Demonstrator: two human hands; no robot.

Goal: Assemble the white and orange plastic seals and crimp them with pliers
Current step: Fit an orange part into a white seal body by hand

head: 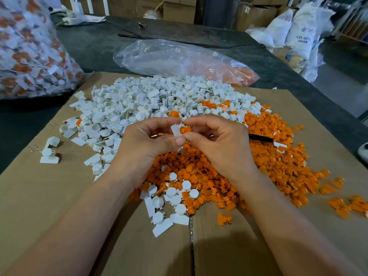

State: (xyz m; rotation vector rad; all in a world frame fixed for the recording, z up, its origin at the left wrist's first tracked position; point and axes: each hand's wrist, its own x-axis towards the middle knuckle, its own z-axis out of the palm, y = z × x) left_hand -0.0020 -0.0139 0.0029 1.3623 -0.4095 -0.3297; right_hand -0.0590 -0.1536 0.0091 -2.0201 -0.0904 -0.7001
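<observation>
Our left hand (pixel 147 144) pinches a white part (pixel 175 130) between thumb and fingers. Our right hand (pixel 219 144) pinches an orange part (pixel 185 129) that touches it, both held above the orange pile (pixel 268 162). We should seat the orange part squarely and press it fully home before taking the pliers (pixel 260 138), whose black handle shows just behind the right hand. The clear bag (pixel 179 56) beyond holds orange parts. The left bag (pixel 29 52) is full of mixed white and orange pieces.
</observation>
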